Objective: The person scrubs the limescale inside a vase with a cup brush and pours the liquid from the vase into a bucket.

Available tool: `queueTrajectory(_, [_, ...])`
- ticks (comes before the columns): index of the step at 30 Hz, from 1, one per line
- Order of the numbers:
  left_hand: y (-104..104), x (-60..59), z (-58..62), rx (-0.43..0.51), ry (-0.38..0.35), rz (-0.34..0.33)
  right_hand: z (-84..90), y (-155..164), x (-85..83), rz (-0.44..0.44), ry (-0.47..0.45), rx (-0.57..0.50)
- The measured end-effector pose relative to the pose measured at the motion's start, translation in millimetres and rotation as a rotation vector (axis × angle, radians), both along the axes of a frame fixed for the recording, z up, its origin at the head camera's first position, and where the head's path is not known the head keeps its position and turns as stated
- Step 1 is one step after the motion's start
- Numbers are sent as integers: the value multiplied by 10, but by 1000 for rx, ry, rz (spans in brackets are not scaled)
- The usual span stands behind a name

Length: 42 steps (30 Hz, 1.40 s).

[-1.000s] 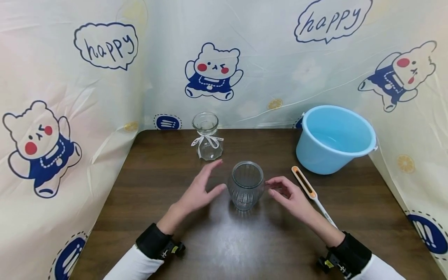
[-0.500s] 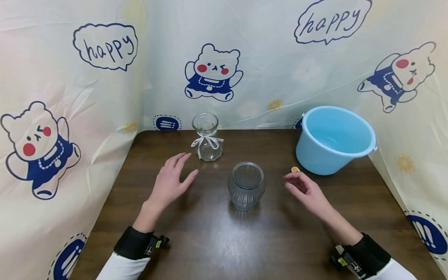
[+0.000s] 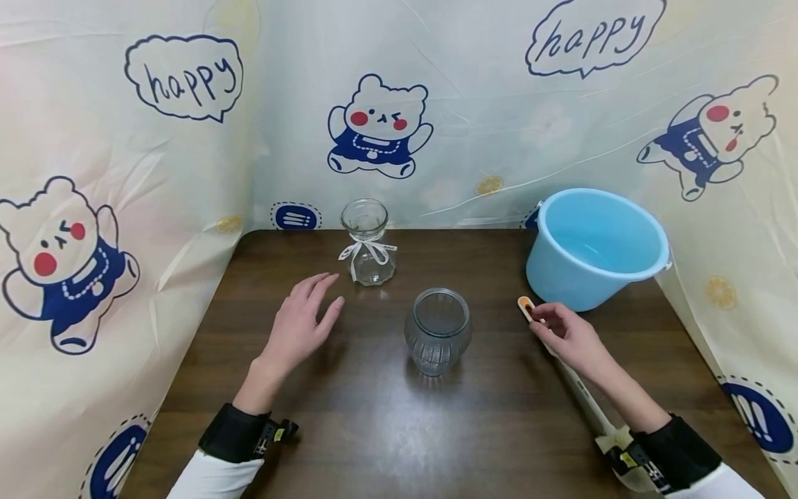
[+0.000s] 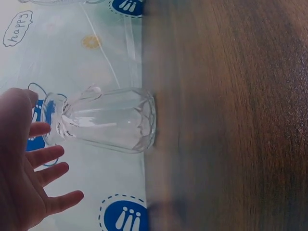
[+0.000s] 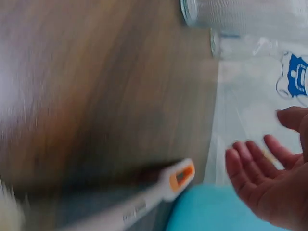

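A ribbed clear glass vase (image 3: pixel 438 331) stands empty in the middle of the dark wooden table (image 3: pixel 386 430). My left hand (image 3: pixel 305 320) hovers to its left with straight fingers, holding nothing. Its fingertips are close to a smaller glass vase with a white ribbon (image 3: pixel 368 244), which the left wrist view shows just past the fingers (image 4: pixel 108 120). My right hand (image 3: pixel 563 331) lies over the handle of a white brush with an orange tip (image 3: pixel 526 305). In the right wrist view its fingers (image 5: pixel 250 168) are spread and relaxed, apart from the brush (image 5: pixel 159 192).
A light blue plastic bucket (image 3: pixel 595 246) stands at the back right, just beyond the brush tip. Printed plastic sheeting (image 3: pixel 187 173) walls in the table on the left, back and right. The brush head lies near my right wrist (image 3: pixel 614 438).
Both hands have drawn away from the ribbed vase. The left went left towards the ribbon vase; the right went right and now lies over the brush handle.
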<state>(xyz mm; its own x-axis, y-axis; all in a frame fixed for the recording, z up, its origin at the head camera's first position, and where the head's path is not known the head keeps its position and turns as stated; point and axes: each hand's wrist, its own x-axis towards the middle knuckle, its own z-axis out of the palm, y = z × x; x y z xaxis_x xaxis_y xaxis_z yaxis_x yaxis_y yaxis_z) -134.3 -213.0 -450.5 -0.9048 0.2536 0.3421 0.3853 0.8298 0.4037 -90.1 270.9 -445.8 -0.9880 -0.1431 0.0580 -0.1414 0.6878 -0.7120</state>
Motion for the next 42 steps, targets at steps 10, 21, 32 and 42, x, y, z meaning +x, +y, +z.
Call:
queueTrajectory(10, [-24, -43, 2, -65, -62, -5, -134, 266, -113, -29, -102, 222])
queueTrajectory(21, [-27, -56, -18, -90, -98, -4, -288, 355, -129, 17, -352, 428])
queueTrajectory(32, [-16, -97, -11, -91, -91, -13, -122, 316, -133, 39, -325, 437])
queueTrajectory(42, [-15, -117, -24, -87, -89, -17, 507, 120, -99, 66, -73, 311])
